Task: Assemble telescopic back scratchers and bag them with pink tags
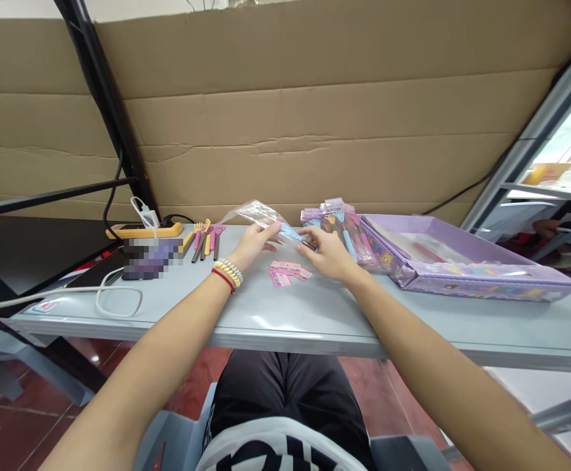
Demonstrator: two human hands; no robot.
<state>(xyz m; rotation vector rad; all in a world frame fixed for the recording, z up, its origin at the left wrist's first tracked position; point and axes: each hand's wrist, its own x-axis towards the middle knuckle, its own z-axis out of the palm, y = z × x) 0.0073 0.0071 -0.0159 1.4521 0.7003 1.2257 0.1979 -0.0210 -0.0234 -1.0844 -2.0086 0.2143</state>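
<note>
Over the desk my left hand [256,245] is closed on a clear plastic bag [256,210] that trails to the upper left. A blue stick with a dark handle [292,234] runs from the bag's mouth toward my right hand [329,252], whose fingers pinch its dark end. How much of the stick is inside the bag, I cannot tell. Below my hands lie several small pink printed cards [288,271]. To the left are loose sticks [207,239] with yellow and pink hand-shaped heads. Bagged sticks with card tops [346,232] are piled just beyond my right hand.
A purple printed box tray [481,281] stands on the right of the grey desk [295,317]. At the left are a yellow power strip [142,231], a white charger [146,212], a white cable [118,313] and a pixelated object [152,258]. A cardboard wall [314,111] rises behind.
</note>
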